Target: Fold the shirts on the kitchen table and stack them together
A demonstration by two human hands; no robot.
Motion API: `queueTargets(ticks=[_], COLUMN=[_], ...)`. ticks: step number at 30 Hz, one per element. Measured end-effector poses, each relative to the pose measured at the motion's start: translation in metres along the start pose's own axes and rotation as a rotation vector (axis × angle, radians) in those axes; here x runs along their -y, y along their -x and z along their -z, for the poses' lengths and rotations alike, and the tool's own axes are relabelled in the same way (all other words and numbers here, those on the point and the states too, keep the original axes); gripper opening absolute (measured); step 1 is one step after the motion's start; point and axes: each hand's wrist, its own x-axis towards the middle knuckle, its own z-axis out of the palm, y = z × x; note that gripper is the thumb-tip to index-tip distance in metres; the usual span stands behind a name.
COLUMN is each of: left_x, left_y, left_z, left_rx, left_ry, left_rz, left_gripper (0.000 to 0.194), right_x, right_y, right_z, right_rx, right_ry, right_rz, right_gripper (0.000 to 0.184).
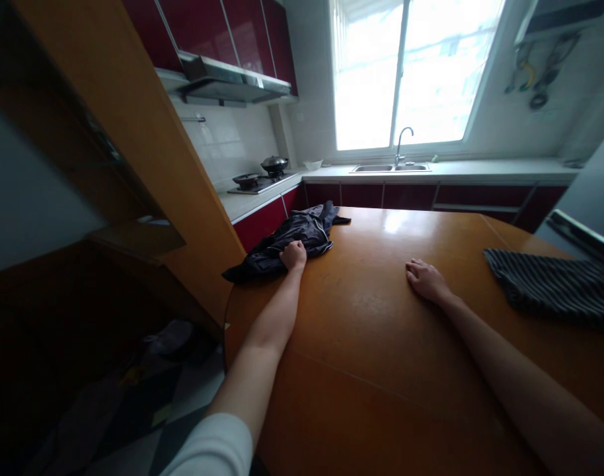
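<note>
A crumpled dark jacket [297,231] with thin white piping lies at the left side of the wooden table [361,357]. My left hand [294,255] is closed in a fist on its near edge, gripping the cloth. To the right, my right hand [425,277] rests palm down on the tabletop with its fingers stretched forward and nothing in them. Beyond it, near the right edge of the view, lies a dark striped cloth [554,281], spread rather flat and apart from my hand.
A wooden partition [183,165] rises close by the table's left edge. Behind the table runs a counter [485,168] with a sink [374,168] and faucet [398,145]. Two pans, one a lidded wok [274,163], stand on the stove [255,188]. Assorted items lie on the dim floor at left.
</note>
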Motion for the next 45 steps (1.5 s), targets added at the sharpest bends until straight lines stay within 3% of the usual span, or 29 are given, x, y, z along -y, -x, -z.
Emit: queueTargets(ticks=[3, 7, 13, 19, 23, 26, 29, 34, 37, 40, 43, 45], left_x=[-0.005, -0.026, -0.070, -0.085, -0.079, -0.071, -0.067, -0.082, -0.097, -0.094, -0.059, -0.020], left_y=[0.005, 0.019, 0.058, 0.081, 0.073, 0.060, 0.054, 0.063, 0.055, 0.022, -0.024, -0.047], left_z=[0.007, 0.011, -0.009, -0.014, -0.009, -0.009, -0.010, -0.006, 0.010, 0.039, 0.076, 0.098], left_rx=[-0.017, -0.040, 0.163, 0.255, 0.303, 0.409, 0.455, 0.467, 0.406, 0.285, 0.143, -0.028], left_ry=[-0.014, -0.021, 0.007, -0.001, 0.001, 0.046, 0.146, 0.484, 0.732, 0.914, 1.038, 1.175], left_rz=[-0.058, -0.235, -0.555, -0.654, -0.535, -0.413, -0.388, -0.375, -0.318, -0.175, 0.005, 0.232], left_gripper=[0.038, 0.034, 0.031, 0.027, 0.060, 0.043, 0.033, 0.024, 0.018, 0.030, 0.043, 0.045], right_x=[0.002, 0.005, 0.009, 0.009, 0.008, 0.007, 0.006, 0.007, 0.007, 0.007, 0.008, 0.012], right_y=[0.000, 0.000, 0.001, 0.002, 0.002, 0.002, 0.001, 0.001, 0.001, 0.000, 0.000, 0.000], right_z=[0.002, 0.004, 0.006, 0.008, 0.007, 0.007, 0.006, 0.007, 0.005, 0.004, 0.003, 0.002], right_rx=[0.003, 0.004, -0.001, -0.005, -0.004, -0.006, -0.013, -0.011, -0.017, -0.021, -0.021, -0.030], right_ry=[-0.004, -0.016, -0.014, -0.001, -0.015, -0.022, -0.027, -0.011, -0.009, -0.007, 0.007, 0.012], right_rz=[0.003, -0.002, -0.011, 0.003, 0.006, 0.014, 0.012, 0.015, 0.012, 0.004, 0.003, -0.002], right_gripper=[0.045, 0.044, 0.043, 0.043, 0.043, 0.042, 0.042, 0.041, 0.041, 0.042, 0.041, 0.040])
